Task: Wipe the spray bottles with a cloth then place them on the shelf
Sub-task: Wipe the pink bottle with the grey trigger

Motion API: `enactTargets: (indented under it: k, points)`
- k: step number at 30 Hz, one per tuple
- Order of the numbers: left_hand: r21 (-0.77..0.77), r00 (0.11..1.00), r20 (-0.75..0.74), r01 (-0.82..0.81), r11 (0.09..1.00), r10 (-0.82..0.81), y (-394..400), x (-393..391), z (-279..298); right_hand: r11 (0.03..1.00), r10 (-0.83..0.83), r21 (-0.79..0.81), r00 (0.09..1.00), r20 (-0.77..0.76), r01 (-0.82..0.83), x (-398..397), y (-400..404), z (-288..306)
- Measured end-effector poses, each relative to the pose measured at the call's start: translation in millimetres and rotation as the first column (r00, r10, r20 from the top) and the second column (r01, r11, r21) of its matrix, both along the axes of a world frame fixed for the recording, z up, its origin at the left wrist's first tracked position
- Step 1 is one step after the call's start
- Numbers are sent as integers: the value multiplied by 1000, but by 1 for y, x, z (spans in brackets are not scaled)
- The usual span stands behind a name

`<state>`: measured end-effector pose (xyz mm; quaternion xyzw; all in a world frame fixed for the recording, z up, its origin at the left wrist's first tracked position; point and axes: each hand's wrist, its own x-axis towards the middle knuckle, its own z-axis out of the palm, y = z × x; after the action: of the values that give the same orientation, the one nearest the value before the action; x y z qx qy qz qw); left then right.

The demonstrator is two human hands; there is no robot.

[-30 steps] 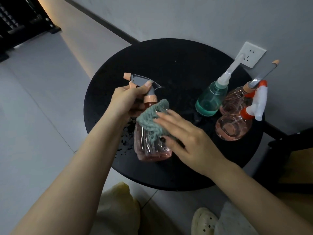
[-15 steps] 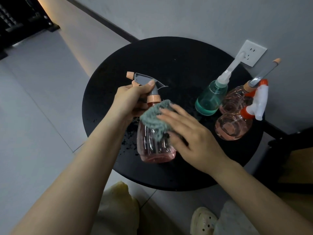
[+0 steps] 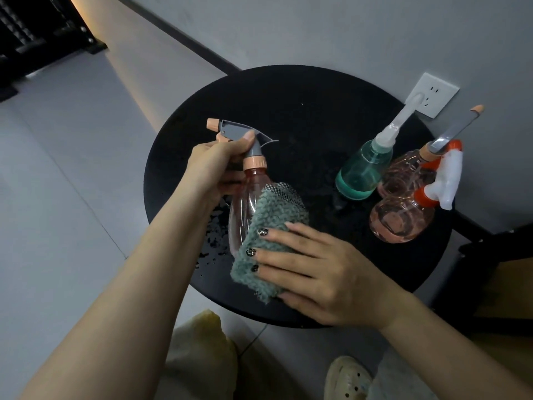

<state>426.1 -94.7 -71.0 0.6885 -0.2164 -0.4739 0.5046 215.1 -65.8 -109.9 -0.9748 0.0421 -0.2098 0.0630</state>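
Pink bottle (image 3: 245,203) held over the worktop (image 3: 288,111), near its front-left edge. Left hand (image 3: 215,166) curls round the bottle's neck under the grey trigger head. Right hand (image 3: 314,267), fingers straight and spread, presses the cloth (image 3: 271,223) flat against the bottle's side. Right of the pink bottle stand a green bottle (image 3: 360,174) and two more pink ones, close together by the wall socket (image 3: 432,95)

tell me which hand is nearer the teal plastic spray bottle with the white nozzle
Right. The right hand presses the cloth just in front of the teal bottle; the left hand grips the pink bottle's neck farther off.
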Motion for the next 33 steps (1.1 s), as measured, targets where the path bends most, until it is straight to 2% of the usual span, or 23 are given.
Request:
enactTargets:
  k: [3, 7, 11, 13, 16, 20, 23, 26, 28, 30, 31, 33]
  points:
    - [-10, 1000, 7, 17, 1000, -17, 0, -5, 0, 998, -52, 34, 999, 8, 52, 3, -3, 2]
    - [-27, 999, -1, 55, 998, -55, 1, -15, -3, 957, -220, 198, 976, 13, 213, 14, -7, 5]
    - [-80, 996, -61, 64, 995, -69, 2, -22, -8, 813, -400, 457, 917, -13, 361, 19, -13, 9]
    - [-78, 996, -57, 70, 994, -75, 2, -22, -10, 768, -432, 511, 902, -31, 385, 19, -13, 8]
    - [-61, 996, -46, 72, 996, -74, 1, -22, -8, 848, -391, 382, 920, -14, 366, 16, -8, 4]
    - [-12, 999, -7, 39, 999, -39, -1, -11, -3, 986, -145, 84, 989, 10, 143, 4, -6, -1]
    - [-19, 1000, 1, 11, 1000, -11, -1, -2, 0, 999, -33, -34, 999, -11, 33, -5, -4, -5]
    - [-26, 1000, 4, 18, 1000, -18, -1, -1, 0, 999, -30, -38, 1000, 0, 30, -7, -4, -6]
    - [-26, 1000, -1, 19, 999, -19, -1, -6, 0, 995, -91, 37, 995, 35, 89, -3, -7, -3]
    - [-25, 1000, -7, 24, 999, -24, -1, -12, -2, 964, -204, 186, 977, 55, 191, 3, -9, 1]
    - [-32, 999, -17, 29, 999, -30, -1, -15, -3, 926, -272, 286, 961, 53, 246, 7, -10, 3]
    - [-60, 997, -58, 41, 997, -45, -1, -21, -5, 783, -394, 531, 919, 20, 324, 12, -12, 7]
